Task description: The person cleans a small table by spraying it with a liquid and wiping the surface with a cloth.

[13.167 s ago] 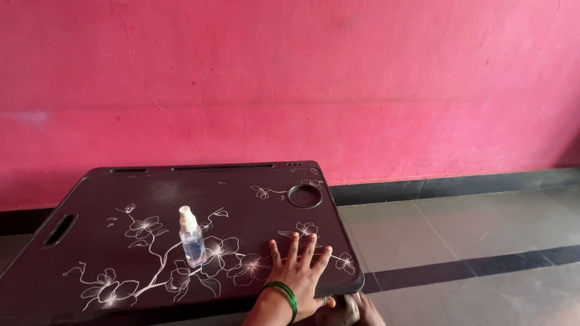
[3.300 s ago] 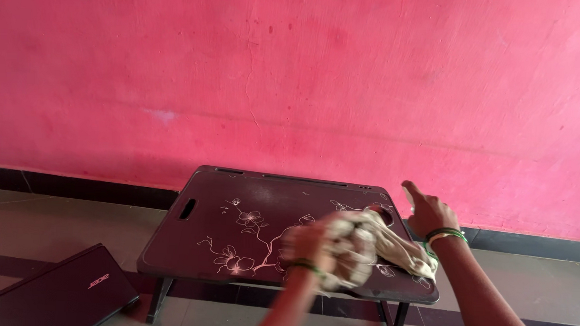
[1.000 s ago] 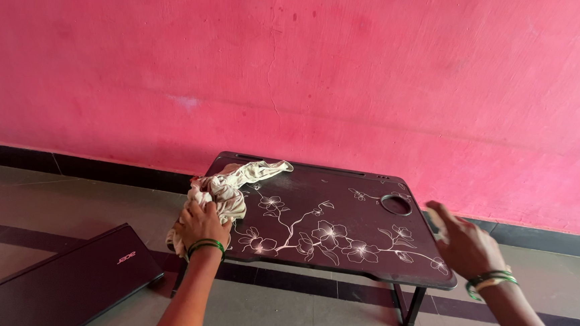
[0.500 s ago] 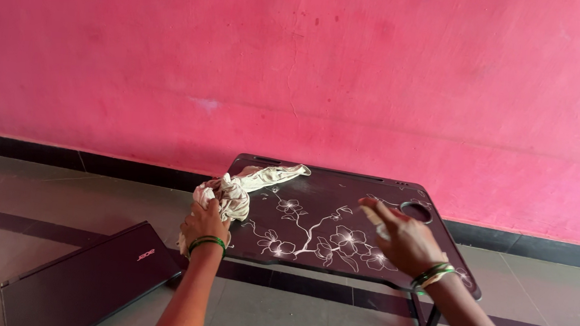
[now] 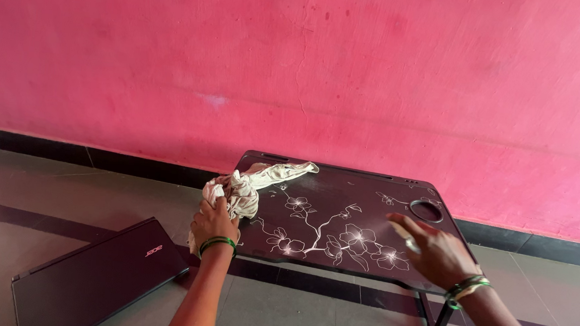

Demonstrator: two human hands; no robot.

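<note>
Cloth (image 5: 245,188): cream, crumpled rag, sits at the left edge of the low table (image 5: 340,216), just left of frame centre. One end is bunched up, the other trails as a twisted tail toward the table's far left corner, lying flat on the top. Left hand (image 5: 212,224) is closed around the bunched end from below and the near side, fingers wrapped into the fabric, so it is holding the cloth against the table's left rim; green bangle at that wrist. Right hand (image 5: 432,251) is lower right of centre, over the near right part of the tabletop, fingers spread and pointing left, palm down, gripping nothing; slightly blurred, so can't tell whether it touches the surface. Green bangles on that wrist too. Table is dark brown with a white flower-branch pattern across the top, a round cup hole (image 5: 426,210) near its far right corner, a slot along the far edge, and a dark leg visible at lower right. Closed dark laptop (image 5: 98,275) lies on the grey tiled floor (image 5: 26,194) at lower left, just beside the table's left end, apart from the hand. Pink wall (image 5: 309,63) with black skirting fills the upper frame.
</note>
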